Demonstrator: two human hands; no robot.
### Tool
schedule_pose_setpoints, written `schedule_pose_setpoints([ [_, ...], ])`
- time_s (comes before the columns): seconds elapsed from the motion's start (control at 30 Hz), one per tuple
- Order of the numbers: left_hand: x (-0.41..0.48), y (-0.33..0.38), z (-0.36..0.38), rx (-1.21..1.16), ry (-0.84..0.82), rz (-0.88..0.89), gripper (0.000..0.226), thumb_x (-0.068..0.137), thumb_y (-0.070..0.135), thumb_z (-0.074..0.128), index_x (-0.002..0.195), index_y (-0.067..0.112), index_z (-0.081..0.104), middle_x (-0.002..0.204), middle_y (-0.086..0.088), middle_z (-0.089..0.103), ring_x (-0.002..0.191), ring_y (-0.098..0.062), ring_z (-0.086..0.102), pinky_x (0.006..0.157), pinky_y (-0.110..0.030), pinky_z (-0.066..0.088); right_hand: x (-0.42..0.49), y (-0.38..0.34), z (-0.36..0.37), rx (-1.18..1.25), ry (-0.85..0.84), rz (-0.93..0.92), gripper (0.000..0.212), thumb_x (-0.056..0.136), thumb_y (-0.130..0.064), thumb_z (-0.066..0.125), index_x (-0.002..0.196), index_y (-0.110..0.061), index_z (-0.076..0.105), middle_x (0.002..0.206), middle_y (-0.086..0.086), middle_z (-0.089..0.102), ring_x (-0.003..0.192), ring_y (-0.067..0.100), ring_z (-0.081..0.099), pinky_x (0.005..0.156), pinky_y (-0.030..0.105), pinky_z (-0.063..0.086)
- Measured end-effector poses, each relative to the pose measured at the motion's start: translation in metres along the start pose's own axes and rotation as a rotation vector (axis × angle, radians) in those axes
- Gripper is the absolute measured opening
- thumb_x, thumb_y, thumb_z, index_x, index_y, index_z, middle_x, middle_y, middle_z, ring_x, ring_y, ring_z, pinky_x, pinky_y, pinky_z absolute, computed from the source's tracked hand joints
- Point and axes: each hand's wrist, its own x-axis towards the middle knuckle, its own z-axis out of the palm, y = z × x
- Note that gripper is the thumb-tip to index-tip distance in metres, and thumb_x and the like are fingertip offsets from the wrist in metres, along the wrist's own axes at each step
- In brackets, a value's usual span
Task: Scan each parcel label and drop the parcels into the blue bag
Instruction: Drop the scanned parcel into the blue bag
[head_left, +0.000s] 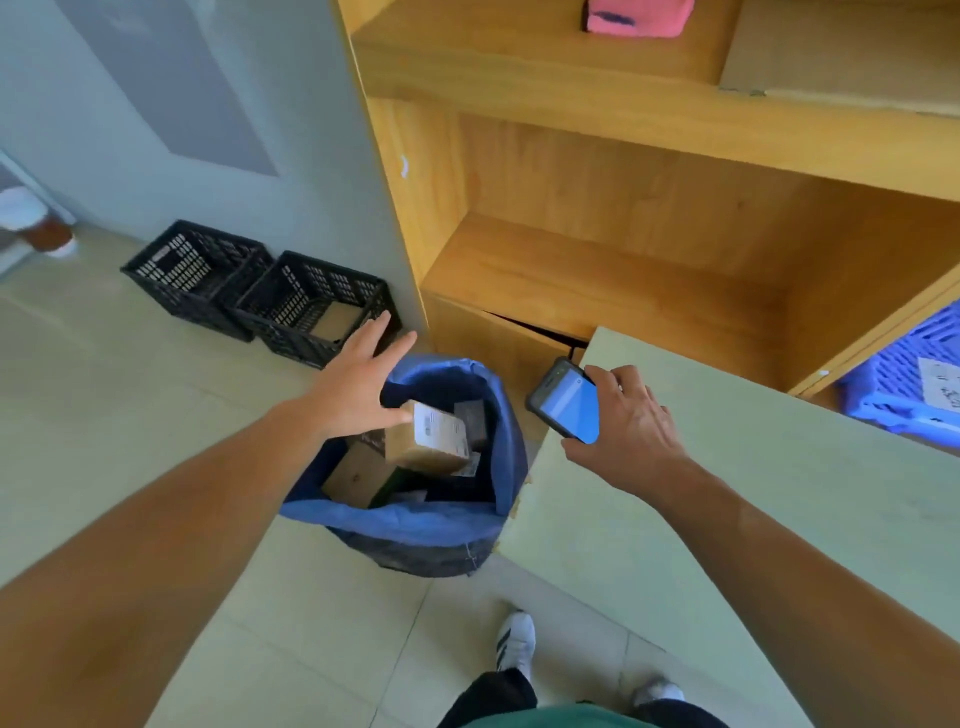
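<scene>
Black crates (192, 270) behind blue bag (415, 525); table (727, 467) perhaps touching.

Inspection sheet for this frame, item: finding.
Surface: pale green table at right, tiled floor below.
Job's things: blue bag open on the floor, several parcels inside; labelled parcel tilted on top; phone with its screen lit.
Clutter: black crate and second black crate by the wall; blue crate; pink item on an upper shelf.
Grippers: left hand open, fingers spread over the bag, thumb at the labelled parcel; right hand grips the phone.
Cables: nothing seen.
Surroundings: wooden shelf unit behind the bag.
</scene>
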Motion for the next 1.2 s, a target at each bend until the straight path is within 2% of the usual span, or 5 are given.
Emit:
schedule_pose_setpoints([
  [0.43,-0.004,0.034,-0.009,0.05,0.018,0.011,0.095,0.087,0.052,0.07,0.161,0.029,0.016,0.17,-0.005,0.004,0.156,-0.027,0.004,0.118,-0.052,0.03,-0.008,0.006,-0.012,-0.012,0.021,-0.041,0.085,0.072,-0.048,0.077,0.143,-0.022,0.038,0.125,0.002,0.043,0.11,0.025,0.053,0.09,0.04,0.049],
  [0.57,0.019,0.075,-0.025,0.006,0.039,-0.01,0.085,0.091,0.054,0.065,0.159,0.032,0.02,0.166,0.0,0.023,0.149,-0.024,0.028,0.11,-0.048,0.042,-0.011,0.036,-0.037,0.004,0.072,-0.005,0.084,0.07,-0.047,0.078,0.141,-0.023,0.039,0.122,0.001,0.042,0.105,0.024,0.052,0.086,0.038,0.047],
  [0.73,0.055,0.157,-0.047,0.034,0.089,0.04,0.076,0.093,0.06,0.059,0.156,0.032,0.029,0.156,0.005,0.042,0.139,-0.021,0.044,0.101,-0.043,0.046,-0.018,0.089,-0.081,0.007,0.153,0.041,0.08,0.069,-0.046,0.078,0.136,-0.024,0.042,0.112,-0.001,0.039,0.098,0.022,0.05,0.08,0.037,0.049],
  [1.0,0.101,0.325,-0.061,0.02,0.224,0.196,0.068,0.096,0.057,0.054,0.156,0.032,0.033,0.153,0.001,0.046,0.14,-0.024,0.043,0.101,-0.042,0.046,-0.048,0.19,-0.161,0.029,0.318,0.201,0.082,0.07,-0.05,0.078,0.136,-0.025,0.036,0.116,-0.002,0.038,0.101,0.022,0.049,0.077,0.038,0.05],
  [1.2,0.131,0.438,-0.063,-0.063,0.309,0.338,0.062,0.096,0.053,0.056,0.152,0.032,0.039,0.147,0.009,0.048,0.13,-0.018,0.05,0.084,-0.029,0.043,-0.076,0.264,-0.22,0.012,0.391,0.288,0.08,0.071,-0.054,0.074,0.135,-0.02,0.04,0.113,0.001,0.037,0.101,0.025,0.05,0.07,0.037,0.048],
])
